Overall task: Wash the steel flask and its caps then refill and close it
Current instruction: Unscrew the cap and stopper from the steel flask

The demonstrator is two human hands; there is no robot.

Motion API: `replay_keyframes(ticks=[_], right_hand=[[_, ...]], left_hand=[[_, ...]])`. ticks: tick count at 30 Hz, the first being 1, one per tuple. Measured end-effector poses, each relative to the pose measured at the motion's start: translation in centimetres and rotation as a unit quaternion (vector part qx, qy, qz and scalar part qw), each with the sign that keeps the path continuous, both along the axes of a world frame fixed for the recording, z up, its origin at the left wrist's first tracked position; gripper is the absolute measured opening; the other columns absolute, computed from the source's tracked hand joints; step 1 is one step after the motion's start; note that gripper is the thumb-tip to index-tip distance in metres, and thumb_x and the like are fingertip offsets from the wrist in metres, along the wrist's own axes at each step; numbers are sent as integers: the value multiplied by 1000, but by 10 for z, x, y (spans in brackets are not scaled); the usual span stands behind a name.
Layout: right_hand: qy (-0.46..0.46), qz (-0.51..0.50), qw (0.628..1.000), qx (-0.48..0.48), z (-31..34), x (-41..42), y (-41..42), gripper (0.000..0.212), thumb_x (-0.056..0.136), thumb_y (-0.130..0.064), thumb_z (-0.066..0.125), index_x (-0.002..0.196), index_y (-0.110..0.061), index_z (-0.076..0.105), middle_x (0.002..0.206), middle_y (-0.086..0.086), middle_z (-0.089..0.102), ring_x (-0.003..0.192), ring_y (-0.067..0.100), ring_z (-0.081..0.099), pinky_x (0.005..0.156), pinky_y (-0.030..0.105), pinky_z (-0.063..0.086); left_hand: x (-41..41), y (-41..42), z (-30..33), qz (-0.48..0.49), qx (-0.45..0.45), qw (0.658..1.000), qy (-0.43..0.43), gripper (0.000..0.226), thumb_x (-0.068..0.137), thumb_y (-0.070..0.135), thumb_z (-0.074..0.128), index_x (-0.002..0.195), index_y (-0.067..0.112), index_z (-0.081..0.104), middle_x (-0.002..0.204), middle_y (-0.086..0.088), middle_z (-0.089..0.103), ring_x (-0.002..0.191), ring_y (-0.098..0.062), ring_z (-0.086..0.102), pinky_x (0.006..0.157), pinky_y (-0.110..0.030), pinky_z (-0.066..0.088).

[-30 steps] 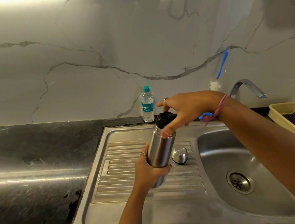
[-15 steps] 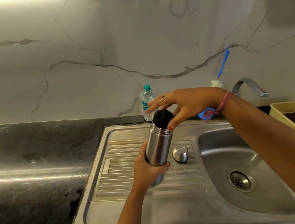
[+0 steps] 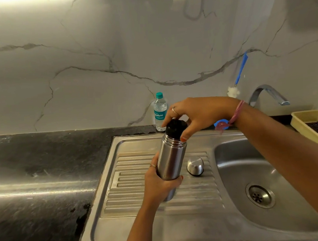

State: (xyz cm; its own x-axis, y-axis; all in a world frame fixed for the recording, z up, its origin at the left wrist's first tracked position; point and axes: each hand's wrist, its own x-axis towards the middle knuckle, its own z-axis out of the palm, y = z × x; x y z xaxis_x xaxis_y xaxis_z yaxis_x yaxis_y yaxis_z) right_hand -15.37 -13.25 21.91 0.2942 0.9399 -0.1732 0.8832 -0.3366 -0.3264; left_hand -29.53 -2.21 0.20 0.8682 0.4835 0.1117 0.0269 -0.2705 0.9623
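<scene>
My left hand (image 3: 159, 185) grips the flask (image 3: 172, 161) round its lower body, fingers wrapped behind, thumb across the front. The flask stands nearly upright over the ribbed drainboard (image 3: 132, 179), tilted a little with its top toward the wall; I cannot tell whether its base touches the ribs, since my hand hides it. My right hand (image 3: 199, 113) comes in from the right and sits over the top, fingers and thumb curled round the black cap (image 3: 175, 127). The thumb tip rests at the steel neck just below the cap. The cap sits on the mouth of the flask; how far it is screwed down I cannot tell. A ring shows on a finger of each hand, and a pink thread band (image 3: 237, 112) circles my right wrist. The steel cap (image 3: 195, 166) stands dome up on the drainboard, just right of the flask and apart from it. The basin (image 3: 240, 167) lies to the right, with the drain (image 3: 260, 196) in its floor. A water bottle (image 3: 160, 111) with a teal cap stands against the marble wall behind the flask. A blue-handled brush (image 3: 241, 72) leans on the wall near the tap (image 3: 266, 93). A yellow tray (image 3: 304, 120) sits at the far right on the black counter (image 3: 43, 158).
</scene>
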Motion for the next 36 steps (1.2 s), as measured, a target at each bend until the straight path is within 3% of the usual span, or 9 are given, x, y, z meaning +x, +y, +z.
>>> replay_keyframes(ticks=[3,7,9,11,16,21,25,28,36], right_hand=[[56,-8,998,-9,0,1,-4,77,75,-35,79,141,-31,40,142,-9,43,122,10,47,99,28,44],[23,-26,999,7,-7,1,-1,64,79,-37,75,136,-24,47,131,-1,54,94,8,62,84,24,54],[44,-6,999,10,-5,4,-4,77,75,-35,79,141,-31,40,141,-7,45,113,6,52,96,24,46],[56,-26,998,0,-6,7,-6,88,71,-43,80,145,-34,32,145,-9,39,116,5,45,98,24,42],[14,-30,999,26,-12,9,-8,60,76,-40,77,130,-26,55,120,-8,60,96,7,60,83,18,49],[123,-84,983,106,-5,20,-38,59,76,-30,77,130,-30,54,123,-9,60,102,11,65,87,27,55],[239,-152,936,209,-33,21,-68,59,75,-23,78,128,-29,55,120,-6,65,103,9,67,84,22,55],[290,-197,916,195,-70,17,-84,57,75,-21,78,126,-31,55,117,-6,67,102,8,67,80,20,55],[96,-217,971,28,-187,2,-94,64,71,-39,81,127,-29,51,121,-10,53,110,8,52,81,12,42]], left_hand=[[1,1,-1,6,-3,1000,-1,85,59,9,94,121,42,47,107,13,63,92,3,63,71,-14,54],[3,2,-2,2,1,1000,0,86,58,11,94,127,37,48,109,11,65,93,1,64,75,-19,56],[4,2,-3,1,-1,1000,1,87,59,10,94,128,35,48,110,10,64,93,2,63,75,-18,55],[4,1,-3,1,-3,1000,0,86,59,8,93,126,38,47,109,11,63,93,3,63,74,-15,54],[4,1,-5,1,-6,1000,2,85,59,5,92,121,43,47,107,16,63,92,6,62,71,-10,51],[3,4,-10,2,-9,1000,4,88,59,6,92,128,37,47,110,14,63,94,6,62,73,-10,51],[2,9,-17,19,-13,1000,7,88,58,10,94,125,43,48,111,13,65,95,1,63,78,-19,55],[0,11,-20,35,-22,999,12,90,57,10,94,127,42,48,112,13,64,94,1,63,79,-23,55],[-3,11,-21,57,-33,998,20,92,52,19,94,132,34,50,110,11,67,91,-3,66,83,-35,58]])
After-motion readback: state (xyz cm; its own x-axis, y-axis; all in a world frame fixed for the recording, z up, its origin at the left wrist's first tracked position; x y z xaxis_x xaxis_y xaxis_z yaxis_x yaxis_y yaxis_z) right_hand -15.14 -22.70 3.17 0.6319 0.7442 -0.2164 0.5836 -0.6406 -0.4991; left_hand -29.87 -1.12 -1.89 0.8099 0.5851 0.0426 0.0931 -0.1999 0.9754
